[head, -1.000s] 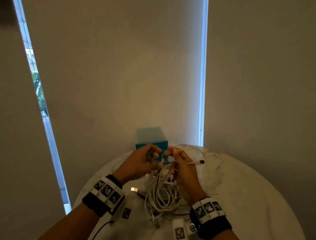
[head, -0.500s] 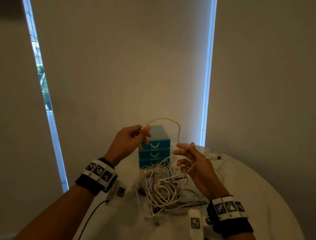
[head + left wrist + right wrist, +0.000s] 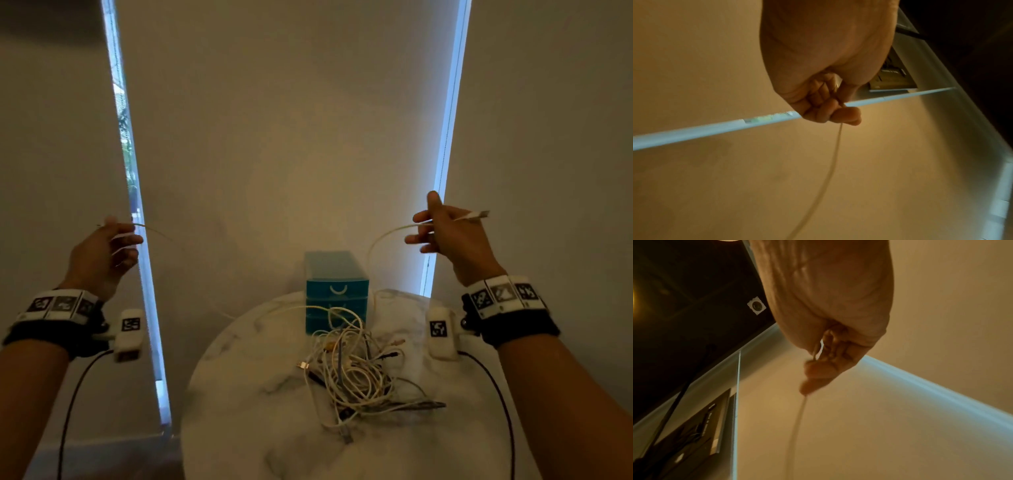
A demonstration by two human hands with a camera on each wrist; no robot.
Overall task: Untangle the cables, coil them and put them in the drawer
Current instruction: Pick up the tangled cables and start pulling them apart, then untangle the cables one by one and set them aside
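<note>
head: left hand [image 3: 102, 253] and right hand [image 3: 448, 233], raised wide apart, each pinch one white cable [image 3: 387, 236]; tangle [image 3: 349, 373] on table [image 3: 239, 428] before blue drawers [image 3: 337, 291] | left wrist: fingers [image 3: 824, 113] curled round cable | right wrist: same, blurred

cable tangle [image 3: 352, 373] on table [image 3: 246, 428], drawer unit [image 3: 337, 291] behind it

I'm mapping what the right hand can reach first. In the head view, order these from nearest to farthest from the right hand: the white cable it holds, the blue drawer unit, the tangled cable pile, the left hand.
1. White cable: pinched in the right hand.
2. Blue drawer unit: lower left, at the table's back.
3. Tangled cable pile: lower, mid-table.
4. Left hand: far left, raised.
</note>
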